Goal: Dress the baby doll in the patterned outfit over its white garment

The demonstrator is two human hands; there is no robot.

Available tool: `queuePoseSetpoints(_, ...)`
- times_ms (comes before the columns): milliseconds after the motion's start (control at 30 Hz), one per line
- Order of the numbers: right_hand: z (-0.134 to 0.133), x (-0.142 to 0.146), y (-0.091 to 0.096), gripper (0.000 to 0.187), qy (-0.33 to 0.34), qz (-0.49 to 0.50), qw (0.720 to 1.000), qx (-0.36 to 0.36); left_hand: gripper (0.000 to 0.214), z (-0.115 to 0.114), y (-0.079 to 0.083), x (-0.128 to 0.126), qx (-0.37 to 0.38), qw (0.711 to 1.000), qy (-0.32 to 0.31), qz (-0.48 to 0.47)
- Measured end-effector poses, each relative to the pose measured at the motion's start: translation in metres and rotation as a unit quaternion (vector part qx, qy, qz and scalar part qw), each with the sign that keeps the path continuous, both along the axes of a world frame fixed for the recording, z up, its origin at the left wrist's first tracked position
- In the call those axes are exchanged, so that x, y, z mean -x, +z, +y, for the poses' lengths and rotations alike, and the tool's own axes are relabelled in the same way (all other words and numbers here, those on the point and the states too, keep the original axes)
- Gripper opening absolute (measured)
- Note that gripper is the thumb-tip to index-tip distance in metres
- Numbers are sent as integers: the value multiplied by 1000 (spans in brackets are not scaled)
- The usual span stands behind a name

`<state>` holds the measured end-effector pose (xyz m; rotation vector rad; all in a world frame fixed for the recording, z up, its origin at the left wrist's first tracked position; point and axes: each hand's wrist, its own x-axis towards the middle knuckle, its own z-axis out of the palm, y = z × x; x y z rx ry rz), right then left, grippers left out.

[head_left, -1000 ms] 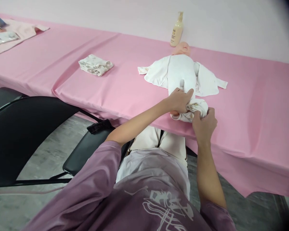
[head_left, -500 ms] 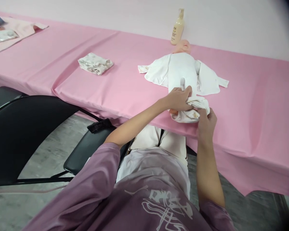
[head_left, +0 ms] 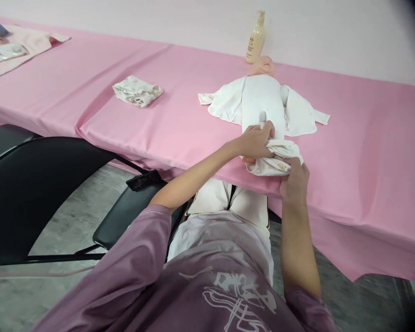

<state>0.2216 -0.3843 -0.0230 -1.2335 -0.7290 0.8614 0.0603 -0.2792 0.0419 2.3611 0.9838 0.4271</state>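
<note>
Right hand [head_left: 295, 180] clamped on the right edge of the printed white baby garment [head_left: 269, 167], thumb and fingers together on the cloth; left hand [head_left: 255, 139] bent over the doll's lower legs at the garment's other side, fingertips hidden, so I can't tell if it grips cloth or leg; garment is bunched at the foot end of the baby doll [head_left: 263, 99], close to the front edge of the pink tablecloth [head_left: 359, 152]; one bare foot [head_left: 249, 160] shows left of the bunch; doll lies head toward the wall [head_left: 332, 37], white jacket [head_left: 299, 115] spread out both sides; pump bottle [head_left: 256, 44] stands upright just behind the head, limiting room that way; pink cloth runs wide to my right; to my left there's a gap, then the folded printed cloth [head_left: 137, 91], well apart from the doll; black folding chair [head_left: 48, 184] sits below the table's edge at left.
</note>
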Motion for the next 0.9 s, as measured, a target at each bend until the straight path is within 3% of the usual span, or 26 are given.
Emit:
queuePoseSetpoints(233, 14, -4, -4, 24, 9, 25, 1000, 5, 77, 6, -7, 5, 54, 995, 6, -88)
queuePoseSetpoints(500, 33, -33, 3, 38, 89, -88, 992, 12, 70, 8, -11, 14, 103, 982, -8, -161)
queuePoseSetpoints(600, 44, -42, 18, 40, 132, -56, 989, 21, 64, 6, -7, 14, 104, 982, -5, -160)
queuePoseSetpoints(733, 58, -39, 33, 28, 161, 10, 983, 88, 64, 5, -6, 8, 67, 991, -1, -112)
queuePoseSetpoints(800, 60, -36, 34, 24, 156, 13, 982, 108, 65, 6, -7, 5, 37, 995, 2, -95)
queuePoseSetpoints(900, 58, -40, 26, 27, 156, -19, 984, 78, 61, 9, -12, 6, 38, 992, -8, -117)
